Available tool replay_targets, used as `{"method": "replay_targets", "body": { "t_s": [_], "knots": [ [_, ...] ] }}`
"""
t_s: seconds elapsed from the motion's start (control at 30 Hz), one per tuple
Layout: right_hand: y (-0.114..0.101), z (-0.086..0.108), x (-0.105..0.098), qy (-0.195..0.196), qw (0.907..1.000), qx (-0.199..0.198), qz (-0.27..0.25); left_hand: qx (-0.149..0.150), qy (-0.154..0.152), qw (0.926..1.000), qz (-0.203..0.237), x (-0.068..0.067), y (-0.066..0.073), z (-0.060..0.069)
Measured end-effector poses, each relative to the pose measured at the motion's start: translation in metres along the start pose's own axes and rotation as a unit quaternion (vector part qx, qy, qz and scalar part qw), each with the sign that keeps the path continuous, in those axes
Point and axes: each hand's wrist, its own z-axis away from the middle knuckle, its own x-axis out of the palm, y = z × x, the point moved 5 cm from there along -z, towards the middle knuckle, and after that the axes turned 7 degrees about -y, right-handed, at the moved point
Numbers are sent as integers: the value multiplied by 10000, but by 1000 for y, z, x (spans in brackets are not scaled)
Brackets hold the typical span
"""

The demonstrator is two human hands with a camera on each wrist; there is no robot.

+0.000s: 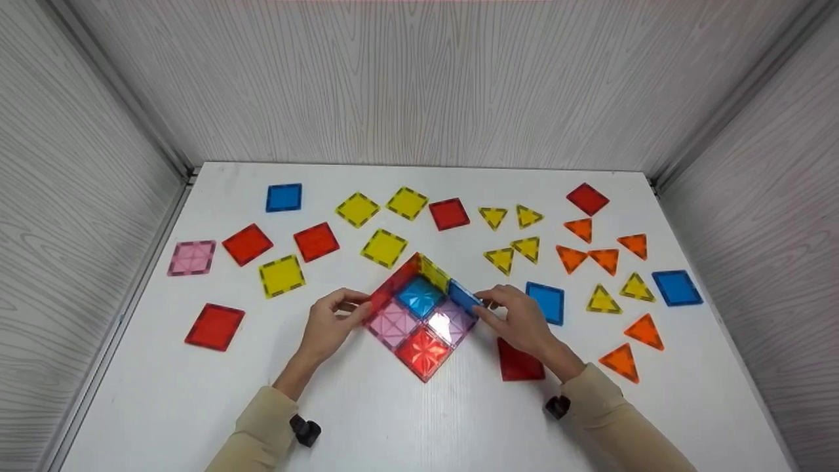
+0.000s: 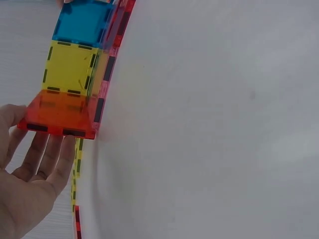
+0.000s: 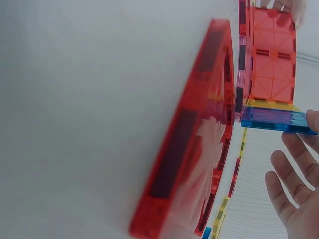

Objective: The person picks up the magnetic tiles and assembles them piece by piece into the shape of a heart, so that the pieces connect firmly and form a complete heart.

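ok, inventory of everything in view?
Base tiles: 4, blue, red, two pinkish, centre
Red uprights: 2, red, base's far left
Yellow upright: 1, yellow, base's far right
Blue upright: 1, blue, beside yellow
Loose red squares: 6, red, three left, one centre, two right
Loose yellow squares: 4, yellow, left, centre
Loose blue squares: 3, blue, left, right
Loose pink square: 1, pink, far left
Yellow triangles: 6, yellow, right
Orange triangles: 6, orange, right
Table: 1, white, underneath
Panels: 3, grey, around table
Wrist devices: 2, black, wrists
Sleeves: 2, beige, forearms
Left grip: 1, bare, holding red upright
Right grip: 1, bare, holding blue upright
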Motion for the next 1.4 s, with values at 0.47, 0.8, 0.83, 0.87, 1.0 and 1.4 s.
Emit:
{"method": "replay_targets", "body": {
  "t_s": [0.47,0.8,0.83,0.87,1.0,1.4],
  "knots": [
    [-20,37,15,240,9964,405,-709,349,110,9988,-336,-3,3,-39],
    [-30,50,20,129,9957,357,-844,288,-37,9994,-206,2,4,-64],
    [-30,48,19,56,9967,228,-777,306,-31,9994,-181,3,4,-65],
    [-29,46,17,-25,9975,87,-700,319,-25,9993,-168,3,4,-67],
    [-24,33,7,-306,9980,-545,-102,368,-12,9991,-217,5,5,-71],
    [-22,-4,-2,-662,9581,-2253,1638,430,-13,9987,-259,9,11,-81]
  ]
}}
